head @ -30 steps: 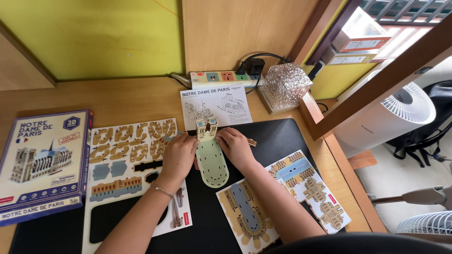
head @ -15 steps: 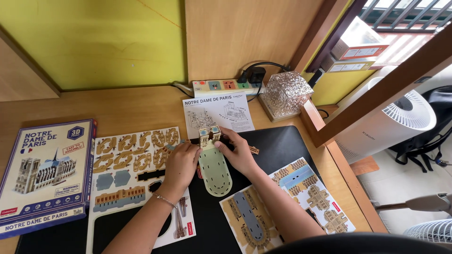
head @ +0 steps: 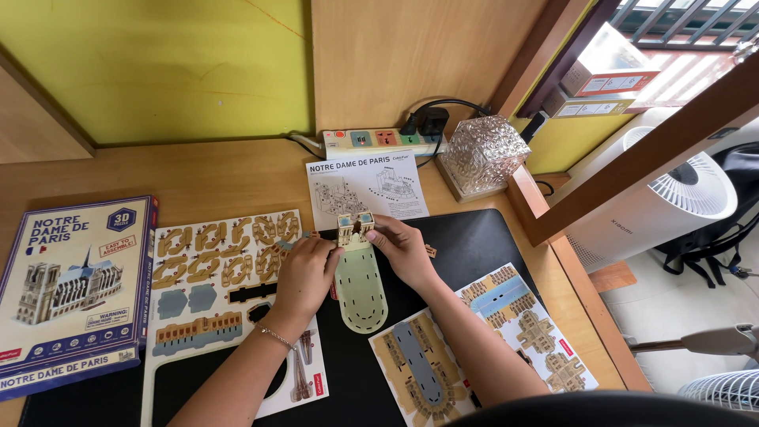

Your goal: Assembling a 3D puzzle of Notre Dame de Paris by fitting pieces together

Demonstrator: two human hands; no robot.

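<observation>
A pale green oblong puzzle base (head: 361, 289) with a small two-towered card front (head: 355, 225) standing at its far end lies on a black mat (head: 474, 241). My left hand (head: 303, 274) presses against the base's left edge near the towers. My right hand (head: 404, 250) grips the tower piece from the right, fingers pinched on it. A punched card sheet of tan and blue parts (head: 222, 277) lies under my left forearm. Two more printed part sheets (head: 506, 304) lie beside my right forearm.
A puzzle box (head: 69, 289) picturing a cathedral lies at the left. A folded instruction sheet (head: 365, 186), a power strip (head: 379, 141) and a faceted glass cube lamp (head: 482, 154) stand behind the mat. A white round fan unit (head: 660, 202) is off the desk's right edge.
The view has shifted slightly. Both hands stay on the base and tower piece, with my right fingers closing in nearer the towers.
</observation>
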